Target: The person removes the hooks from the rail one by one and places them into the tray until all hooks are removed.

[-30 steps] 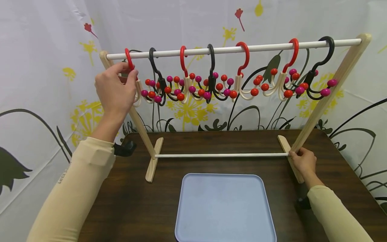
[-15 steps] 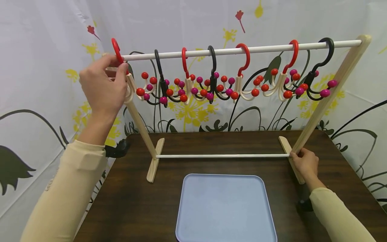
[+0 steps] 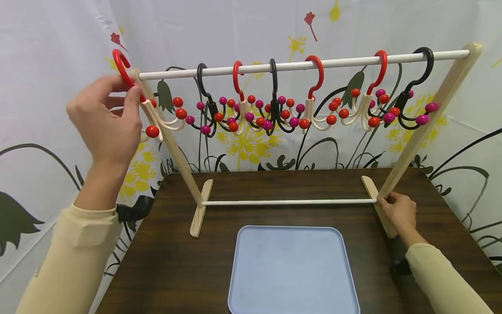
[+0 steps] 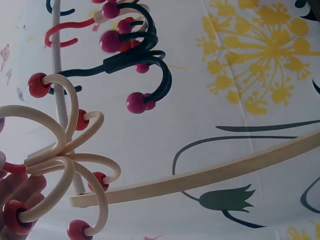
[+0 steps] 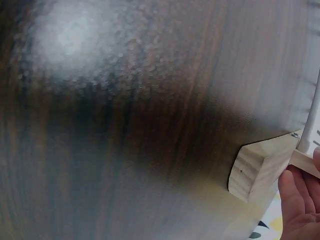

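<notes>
In the head view my left hand pinches the red hook of a cream, several-armed hanger with red balls. That hook is off the white rod, just left of the rack's left upright. The left wrist view shows the hanger's cream arms spread beside my fingertips. My right hand grips the foot of the right wooden upright, where the lower rod meets it. Part of that hand shows in the right wrist view beside the wooden foot.
Several red and black hooked hangers with red and magenta balls hang along the rod. A light blue tray lies on the dark wooden table in front of the rack. A patterned curtain is behind.
My left hand has moved left with the red-hooked hanger, whose hook has come off the rod's left end region. The right hand has stayed at the upright's base.
</notes>
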Demonstrator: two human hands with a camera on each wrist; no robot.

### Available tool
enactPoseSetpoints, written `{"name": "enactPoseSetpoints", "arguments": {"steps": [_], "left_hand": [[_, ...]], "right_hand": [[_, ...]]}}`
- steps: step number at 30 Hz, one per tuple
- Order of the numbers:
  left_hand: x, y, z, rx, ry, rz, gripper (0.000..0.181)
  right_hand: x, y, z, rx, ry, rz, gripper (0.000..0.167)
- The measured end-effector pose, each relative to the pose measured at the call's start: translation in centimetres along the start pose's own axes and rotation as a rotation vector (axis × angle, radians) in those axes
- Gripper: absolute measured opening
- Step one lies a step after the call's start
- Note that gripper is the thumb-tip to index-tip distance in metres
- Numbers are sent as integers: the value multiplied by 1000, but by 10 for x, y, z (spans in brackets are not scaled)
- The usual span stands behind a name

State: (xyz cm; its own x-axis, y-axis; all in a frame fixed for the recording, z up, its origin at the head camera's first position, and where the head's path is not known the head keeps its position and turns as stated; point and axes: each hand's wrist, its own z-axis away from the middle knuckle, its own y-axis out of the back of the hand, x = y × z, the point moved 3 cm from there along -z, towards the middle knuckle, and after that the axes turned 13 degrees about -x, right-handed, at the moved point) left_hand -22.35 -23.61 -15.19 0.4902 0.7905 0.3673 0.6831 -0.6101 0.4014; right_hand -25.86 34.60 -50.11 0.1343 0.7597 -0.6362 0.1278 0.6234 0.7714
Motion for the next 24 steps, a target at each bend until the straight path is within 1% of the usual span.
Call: {"name": "enactPoseSetpoints", "arguments": {"steps": [2,4,8,11,14,17,19,22,24], "left_hand": [[2,3,8,-3,-27,8,27],[4,5,16,-3,3,40,25],[8,10,38,-31,4,68,25],[10,10,60,-56,-12,91,24],[10,4,87,-89,-30,128,20],[9,-9,118,-150,-64,171,15],[9,-22,140,-196,-98,190,13],[11,-47,173,-286,-154,180,12],[14,-66,194,-350,-176,172,11]], "right_hand": [[1,1,1,6,2,9,30],[2,2,2,9,1,13,29],[3,3,3,7,-5,17,27],[3,3,4,-5,-7,19,27],[4,2,4,-12,-7,19,28],[4,2,3,-14,-12,17,29],[3,2,2,-17,-13,16,31],[2,1,1,-21,-13,17,32],[2,0,0,-23,-11,16,33]]}}
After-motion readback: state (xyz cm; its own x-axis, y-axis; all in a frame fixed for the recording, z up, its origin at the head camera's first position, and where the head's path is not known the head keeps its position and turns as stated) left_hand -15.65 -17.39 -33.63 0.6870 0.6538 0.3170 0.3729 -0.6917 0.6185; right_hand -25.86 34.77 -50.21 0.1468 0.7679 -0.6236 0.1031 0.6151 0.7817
